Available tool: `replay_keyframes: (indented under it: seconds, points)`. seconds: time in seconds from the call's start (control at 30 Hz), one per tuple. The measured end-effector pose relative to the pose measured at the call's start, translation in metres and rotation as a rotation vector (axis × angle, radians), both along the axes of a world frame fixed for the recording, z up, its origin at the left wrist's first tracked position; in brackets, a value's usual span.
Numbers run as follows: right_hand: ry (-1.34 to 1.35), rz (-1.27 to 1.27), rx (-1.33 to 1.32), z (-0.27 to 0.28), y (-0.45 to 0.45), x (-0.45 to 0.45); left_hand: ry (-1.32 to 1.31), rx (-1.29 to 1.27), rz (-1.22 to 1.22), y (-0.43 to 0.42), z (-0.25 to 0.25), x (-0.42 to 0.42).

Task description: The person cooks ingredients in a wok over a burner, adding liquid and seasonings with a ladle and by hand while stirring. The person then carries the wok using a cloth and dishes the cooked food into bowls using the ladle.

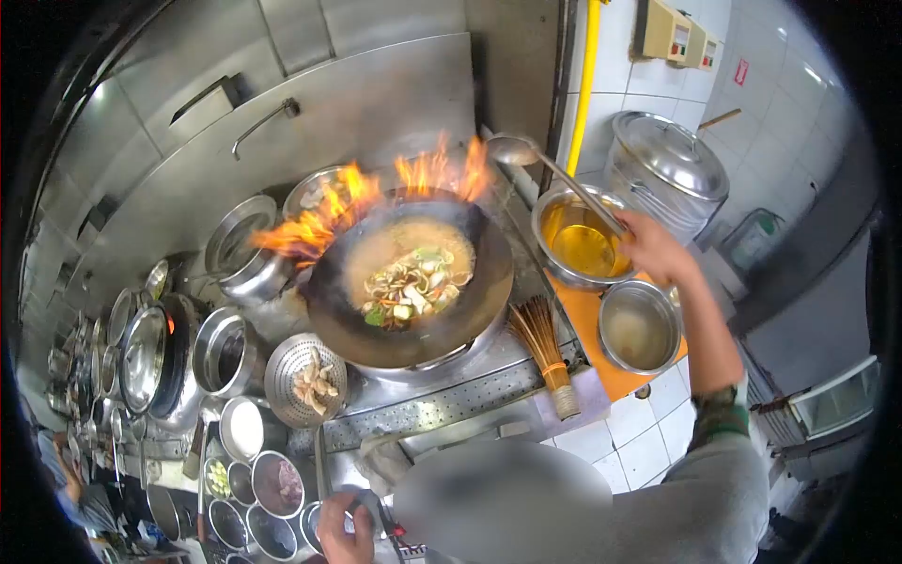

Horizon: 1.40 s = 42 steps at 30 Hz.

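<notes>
My right hand is closed around the handle of a metal ladle, its bowl raised beyond the right rim of the wok. In the large dark wok, broth steams around sliced vegetables. Flames rise along the wok's far rim. Low in the view, my left hand is closed at the handle end of a perforated skimmer, its grip partly out of sight. Pale pieces of meat or seafood lie in the skimmer, left of the wok.
A bowl of yellow oil and a pot of cloudy liquid stand on the orange board at right. A bamboo brush lies beside the wok. Several metal pots and ingredient containers crowd the left. A faucet projects behind.
</notes>
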State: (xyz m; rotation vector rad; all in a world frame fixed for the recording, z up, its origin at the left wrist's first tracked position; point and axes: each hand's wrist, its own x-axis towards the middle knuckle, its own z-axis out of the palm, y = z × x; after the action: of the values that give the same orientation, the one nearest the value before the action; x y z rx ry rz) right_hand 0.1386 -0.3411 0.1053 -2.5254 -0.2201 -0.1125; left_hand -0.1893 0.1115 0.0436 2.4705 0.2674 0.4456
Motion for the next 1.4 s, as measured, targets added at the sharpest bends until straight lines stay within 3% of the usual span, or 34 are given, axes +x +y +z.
replay_keyframes:
  seconds: [0.03,0.1,0.13,0.2,0.23,0.3,0.5,0.57,0.63,0.73,0.83,0.97,1.03,1.07,1.1,1.17,1.33,1.4]
  points:
    - [0.005,0.017,0.0,-0.01,0.001,-0.015,0.053,-0.025,-0.01,-0.001,0.005,0.002]
    - [0.307,-0.098,0.555,-0.026,0.001,-0.043,0.031,-0.004,-0.023,-0.003,0.002,0.003]
    - [0.311,-0.089,0.549,-0.046,-0.002,-0.053,0.032,-0.008,-0.013,-0.002,0.0,0.001]
    - [-0.523,0.131,-0.093,-0.086,-0.003,-0.06,0.09,-0.118,-0.135,0.004,-0.004,0.002]
    - [-0.527,0.14,-0.097,-0.072,0.01,-0.076,0.085,-0.124,-0.128,0.004,-0.006,0.003]
    - [0.294,-0.083,0.442,-0.03,0.032,-0.114,0.013,-0.166,-0.171,0.002,-0.012,0.0]
    - [0.437,0.076,0.45,-0.013,0.069,-0.126,0.03,-0.164,-0.231,-0.003,-0.017,-0.008]
    - [0.458,0.101,0.423,-0.024,0.09,-0.111,-0.005,-0.021,-0.368,-0.001,-0.002,-0.013]
    - [0.328,0.21,0.101,-0.041,0.103,-0.09,0.03,0.148,-0.562,0.014,0.036,-0.023]
    - [0.493,0.308,0.171,-0.037,0.106,-0.072,0.057,0.535,-0.541,0.03,0.117,-0.026]
    - [0.536,0.35,0.255,-0.023,0.087,-0.079,-0.141,0.585,-0.308,0.012,0.167,-0.015]
    - [0.566,0.393,0.303,-0.02,0.066,-0.068,-0.406,0.132,-0.12,-0.016,0.112,0.03]
    - [0.613,0.429,0.171,-0.019,0.066,-0.048,-0.393,-0.066,-0.063,-0.046,0.062,0.089]
    - [0.5,0.44,0.012,-0.021,0.07,-0.045,-0.346,-0.101,-0.106,-0.063,0.038,0.116]
    - [0.497,0.446,0.004,-0.029,0.07,-0.04,-0.358,-0.055,-0.162,-0.08,0.023,0.138]
    - [0.03,0.543,-0.311,-0.053,0.072,-0.032,-0.347,0.008,-0.129,-0.103,-0.007,0.167]
    - [-0.003,0.638,-0.178,-0.046,0.039,-0.028,-0.186,0.118,-0.078,-0.118,-0.035,0.192]
    - [0.196,0.593,-0.133,-0.023,0.015,-0.033,-0.182,0.1,-0.081,-0.116,-0.037,0.193]
